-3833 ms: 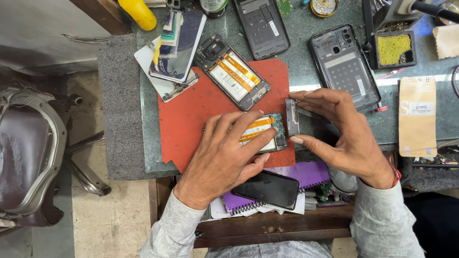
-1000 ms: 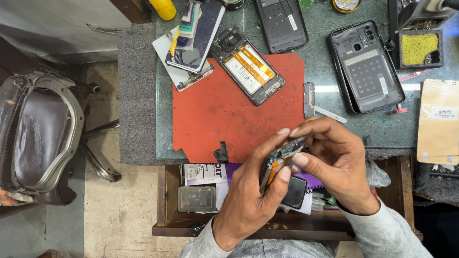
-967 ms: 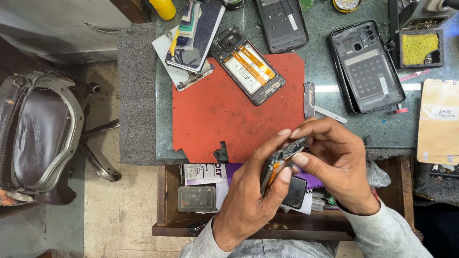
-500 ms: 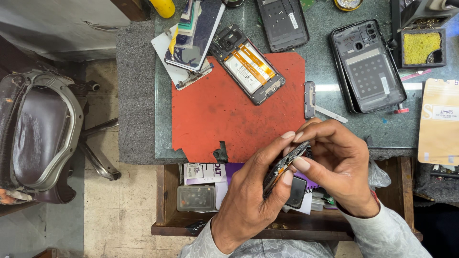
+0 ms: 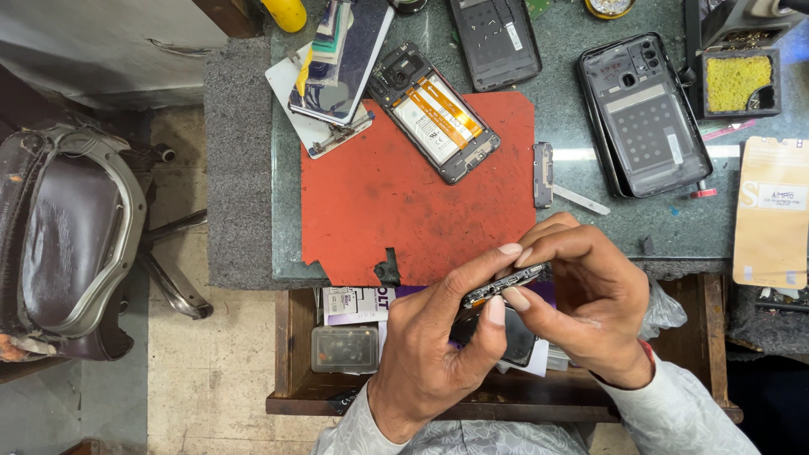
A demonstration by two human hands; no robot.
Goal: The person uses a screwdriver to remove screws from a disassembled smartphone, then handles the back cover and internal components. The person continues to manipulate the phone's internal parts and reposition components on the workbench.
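My left hand [image 5: 438, 345] and my right hand [image 5: 586, 299] both grip one opened phone [image 5: 504, 285], held edge-on above the open drawer [image 5: 291, 354], just off the front edge of the table. My left thumb and fingers pinch its lower end; my right fingertips press on its upper edge. A red work mat [image 5: 379, 202] lies on the green table behind my hands. On the mat's far part rests another opened phone [image 5: 434, 111] with orange flex cables showing.
A small dark cover piece [image 5: 543, 173] and a thin flat pry tool [image 5: 580, 199] lie right of the mat. A black phone back shell [image 5: 645, 114], a second shell [image 5: 494, 40], a stack of screens [image 5: 337, 63], a yellow sponge tray [image 5: 740, 82], a tan packet [image 5: 771, 215], a worn chair [image 5: 72, 244].
Since 3.8 s ago both hands lifted the phone off the mat toward me. In the last second it has tilted flatter, edge-on, and my fingers shifted along its rim.
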